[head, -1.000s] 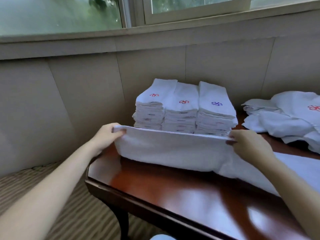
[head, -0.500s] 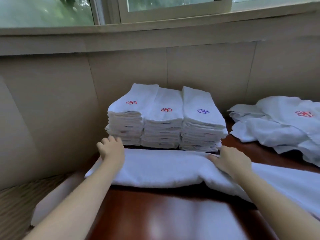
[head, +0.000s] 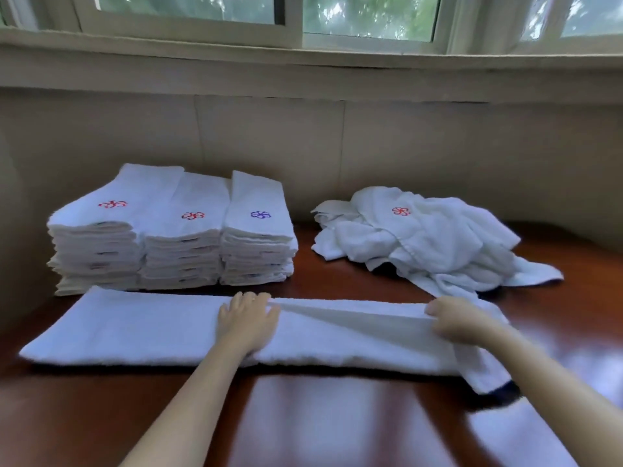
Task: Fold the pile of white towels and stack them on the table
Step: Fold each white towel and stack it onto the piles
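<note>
Fingers of the left hand (head: pixel 247 326): straight and slightly spread, palm down, pressing flat on the long towel (head: pixel 135 328) near its middle; nothing is grasped.
Fingers of the right hand (head: pixel 455 320): curled round the towel's upper layer near its right end, pinching it so a taut crease runs across to the left hand.
Long towel: a white strip folded lengthwise, lying across the front of the surface (head: pixel 337 416) from left to right; its left part lies smooth, and its right end is rumpled beneath the right wrist.
Folded stacks (head: pixel 175 244): three neat white stacks side by side just behind the strip's left half, against the wall (head: pixel 438 146); the top towels show a red mark, a red mark and a blue mark.
Loose pile (head: pixel 431 241): crumpled white towels at the back right, apart from the stacks, with a red mark showing on top.
Surface: dark, glossy reddish wood.
Window (head: pixel 371 18): above the wall, greenery blurred behind the glass.
</note>
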